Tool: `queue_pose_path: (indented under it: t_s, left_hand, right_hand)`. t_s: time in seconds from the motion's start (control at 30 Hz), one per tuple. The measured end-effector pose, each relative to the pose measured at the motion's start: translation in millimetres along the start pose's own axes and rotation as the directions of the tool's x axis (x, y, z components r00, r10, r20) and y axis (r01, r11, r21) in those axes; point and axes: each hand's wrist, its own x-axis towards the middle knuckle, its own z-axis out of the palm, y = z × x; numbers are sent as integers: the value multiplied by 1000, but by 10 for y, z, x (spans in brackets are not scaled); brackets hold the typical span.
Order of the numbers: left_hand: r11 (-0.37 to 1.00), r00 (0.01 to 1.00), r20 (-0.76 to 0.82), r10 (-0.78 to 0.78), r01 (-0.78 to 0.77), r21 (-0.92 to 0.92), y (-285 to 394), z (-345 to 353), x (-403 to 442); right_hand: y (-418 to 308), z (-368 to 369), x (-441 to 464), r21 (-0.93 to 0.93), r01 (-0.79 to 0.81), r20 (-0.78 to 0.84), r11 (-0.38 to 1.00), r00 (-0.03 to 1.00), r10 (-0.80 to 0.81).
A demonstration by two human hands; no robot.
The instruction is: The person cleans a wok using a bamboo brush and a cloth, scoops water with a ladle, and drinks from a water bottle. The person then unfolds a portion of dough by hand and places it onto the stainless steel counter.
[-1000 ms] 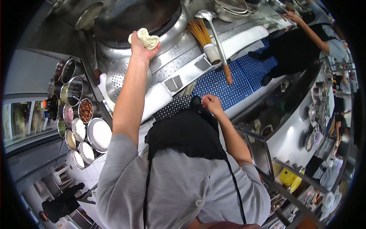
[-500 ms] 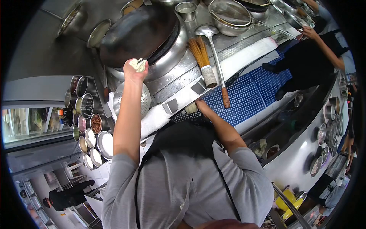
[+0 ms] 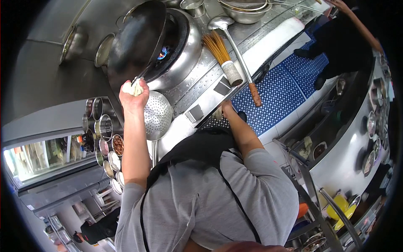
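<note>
My left hand is closed around the handle of a large dark wok, with a folded pale cloth in the grip. The wok is tilted and raised at its right side, off the burner ring, where a blue flame shows. A perforated strainer lies just right of my left forearm. My right hand is low at the stove's front edge, beside something pale that may be cloth; its fingers are mostly hidden under the edge.
A bamboo brush and a long ladle rest on the stove, handles over its front edge. Several metal containers stand at the left. A co-worker's arm is at upper right, above a blue dotted mat.
My left hand has moved left with the wok, tipping it away from the burner so that the flame now shows. The strainer is more exposed. My right hand stays by the front edge.
</note>
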Motion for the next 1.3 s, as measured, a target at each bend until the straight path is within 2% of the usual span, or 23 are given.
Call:
queue_pose_path:
  t_s: [0.07,0.1,0.2,0.23,0.33,0.4,0.5,0.6,0.7,0.83,0.93,1.07,1.2,1.3]
  left_hand:
    - [999,998,39,-41,42,-33,16,-6,-75]
    - [998,998,46,-43,44,-38,32,-25,-82]
    - [994,994,58,-95,98,-52,43,-22,-124]
    - [996,996,55,-71,74,-49,41,-42,-109]
    - [997,996,67,-52,56,-50,-7,-41,-140]
    - [997,998,39,-44,47,-60,-33,-30,-172]
    - [996,998,49,-46,49,-74,-21,-77,-137]
    - [995,994,99,-40,48,-82,-2,-122,-112]
    - [993,991,115,-65,76,-95,16,-118,-128]
    - [990,992,97,-85,95,-106,51,-115,-125]
    - [988,990,103,-92,103,-112,36,-89,-188]
    - [985,986,126,-106,121,-121,48,-109,-187]
    - [982,986,114,-120,134,-131,39,-88,-221]
    - [992,988,137,-69,83,-100,49,-131,-176]
  right_hand:
    - [91,62,92,-70,11,-101,998,995,-18]
    - [205,84,185,5,31,-114,1000,993,-30]
    - [1170,206,1228,288,-99,-213,952,963,165]
    - [1276,219,1298,181,-59,-213,982,972,98]
    - [927,171,954,375,-266,-185,888,917,353]
    - [877,209,861,315,-310,-216,897,897,386]
    - [878,206,691,-9,-188,-214,982,960,182]
    - [627,193,522,372,-213,-235,903,920,314]
    - [1122,159,925,366,-189,-121,911,961,248]
    - [742,215,556,566,-260,-76,783,929,363]
    - [784,208,554,558,-236,-62,796,944,324]
    - [1059,149,743,419,-150,-85,895,975,203]
    - [1512,110,1120,309,-53,-85,950,993,83]
    - [1953,73,1551,319,-6,-38,948,999,19]
